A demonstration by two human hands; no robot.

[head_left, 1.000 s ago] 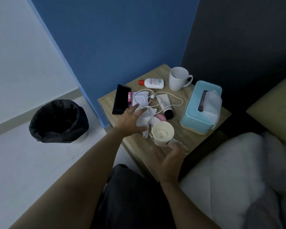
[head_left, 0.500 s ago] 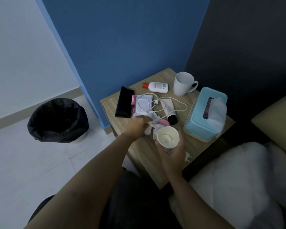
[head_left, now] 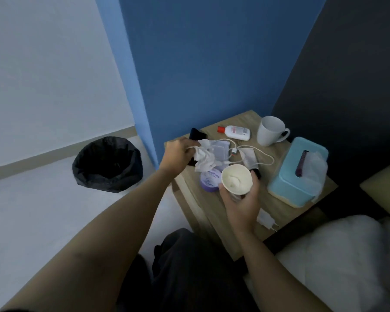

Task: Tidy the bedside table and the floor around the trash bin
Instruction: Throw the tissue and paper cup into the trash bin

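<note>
My left hand [head_left: 178, 154] grips a crumpled white tissue [head_left: 203, 156] and holds it above the left part of the wooden bedside table [head_left: 286, 212]. My right hand [head_left: 241, 200] is wrapped around a white paper cup [head_left: 236, 179], lifted just off the table, with a wad of tissue inside it. A round purple-lidded jar [head_left: 208, 179] stands on the table between the two hands. The black-lined trash bin [head_left: 107, 164] stands on the floor to the left of the table.
On the table lie a small white bottle with a red cap [head_left: 235, 132], a white mug [head_left: 271, 131], a blue tissue box [head_left: 298, 172], a white cable [head_left: 260, 154], a tube [head_left: 249, 158], a dark case [head_left: 196, 134] and a white charger plug [head_left: 266, 219]. Bedding [head_left: 338, 255] lies at the right.
My left hand closed on the crumpled tissue and lifted it up and to the left, uncovering the purple jar. My right hand took hold of the paper cup and raised it.
</note>
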